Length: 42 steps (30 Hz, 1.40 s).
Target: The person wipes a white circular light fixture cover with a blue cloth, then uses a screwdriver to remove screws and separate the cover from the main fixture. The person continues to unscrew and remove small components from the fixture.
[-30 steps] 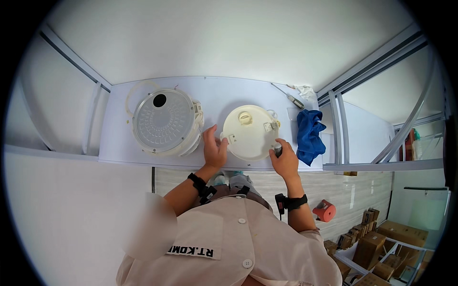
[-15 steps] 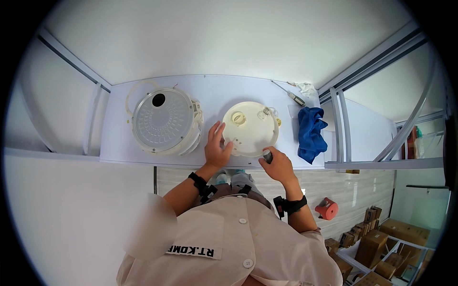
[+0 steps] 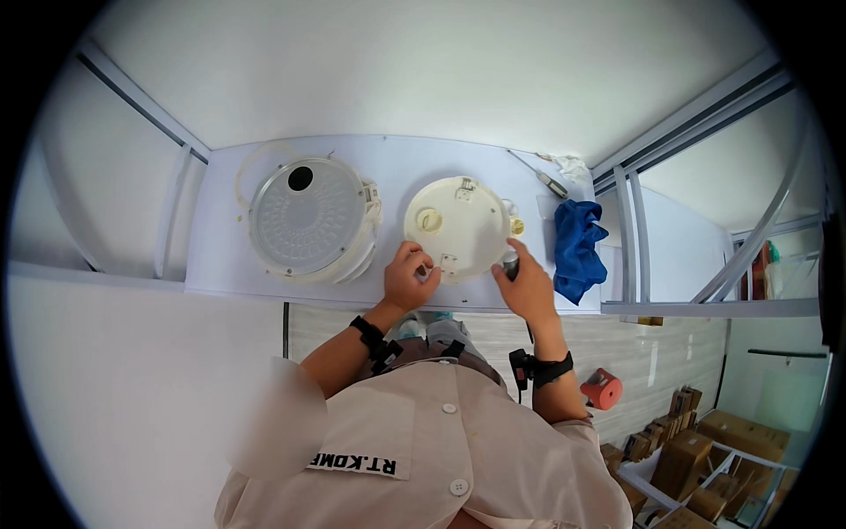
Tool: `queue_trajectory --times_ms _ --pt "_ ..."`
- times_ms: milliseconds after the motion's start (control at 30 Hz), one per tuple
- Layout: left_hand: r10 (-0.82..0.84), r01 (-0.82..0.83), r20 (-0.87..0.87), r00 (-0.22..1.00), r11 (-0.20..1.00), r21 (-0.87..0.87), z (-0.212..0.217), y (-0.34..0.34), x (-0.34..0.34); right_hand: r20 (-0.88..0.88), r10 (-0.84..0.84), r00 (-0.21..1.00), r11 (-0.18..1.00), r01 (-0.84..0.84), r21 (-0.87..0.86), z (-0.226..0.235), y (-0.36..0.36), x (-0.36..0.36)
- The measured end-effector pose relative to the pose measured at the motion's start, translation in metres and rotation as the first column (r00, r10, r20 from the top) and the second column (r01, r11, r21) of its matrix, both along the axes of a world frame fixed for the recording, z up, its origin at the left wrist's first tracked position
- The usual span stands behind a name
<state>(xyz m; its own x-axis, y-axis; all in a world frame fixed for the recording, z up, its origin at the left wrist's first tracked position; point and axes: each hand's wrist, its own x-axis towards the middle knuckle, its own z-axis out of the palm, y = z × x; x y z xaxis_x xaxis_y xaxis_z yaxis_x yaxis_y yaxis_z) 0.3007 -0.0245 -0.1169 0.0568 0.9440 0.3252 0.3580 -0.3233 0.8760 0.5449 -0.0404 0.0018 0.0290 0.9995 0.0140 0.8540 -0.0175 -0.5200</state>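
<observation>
A worker bends over a white table (image 3: 397, 163), where a shallow cream disc (image 3: 478, 236) lies with its fittings facing up, between a round, clear-topped appliance (image 3: 304, 231) and a crumpled blue cloth (image 3: 579, 251). The left hand (image 3: 408, 279) has its fingers curled in at the near left rim; whether they pinch the disc or merely rest against it cannot be told. The right hand (image 3: 531, 286) is closed around a grey-ended tool (image 3: 511, 263), thumb and fingertips just beside the opposite rim. The hazards are modest but plain. With one palm taken up by the tool, the disc could slip or swing on the smooth tabletop if pressed from one side only, and the table's front edge runs close below it. The tool could scrape the pale rim should the fist knock against it, and its far end is largely hidden by the hand, making its reach hard to judge. The near bracket (image 3: 448, 262), sitting close to the left fingers, could catch a fingertip if the disc turns abruptly. Beyond the right rim, a small yellowish round part (image 3: 517, 227) lies near enough to be nudged loose or pushed aside by a careless sweep.
</observation>
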Motion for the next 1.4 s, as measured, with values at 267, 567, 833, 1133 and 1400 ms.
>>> queue_trajectory --times_ms 267,567,833,1133,1400 --pt "0.021 -0.019 -0.097 0.995 0.999 0.027 0.005 0.000 0.001 -0.480 0.003 0.877 0.935 0.169 0.313 0.074 -0.008 0.006" --pt "0.121 -0.101 -0.144 0.982 0.985 0.141 0.005 0.002 0.006 -0.483 0.311 0.818 0.888 -0.069 0.454 0.066 -0.016 -0.022" --pt "0.117 -0.092 -0.196 0.974 0.987 0.133 0.012 0.000 0.005 -0.598 0.279 0.751 0.938 -0.081 0.336 0.027 -0.006 -0.040" --pt "0.108 -0.087 -0.198 0.974 0.990 0.111 0.009 0.000 0.006 -0.634 0.260 0.728 0.952 -0.082 0.296 0.014 0.000 -0.042" --pt "0.088 -0.070 -0.199 0.976 0.993 0.093 0.008 0.000 0.005 -0.655 0.240 0.717 0.958 -0.068 0.278 0.012 0.003 -0.044"
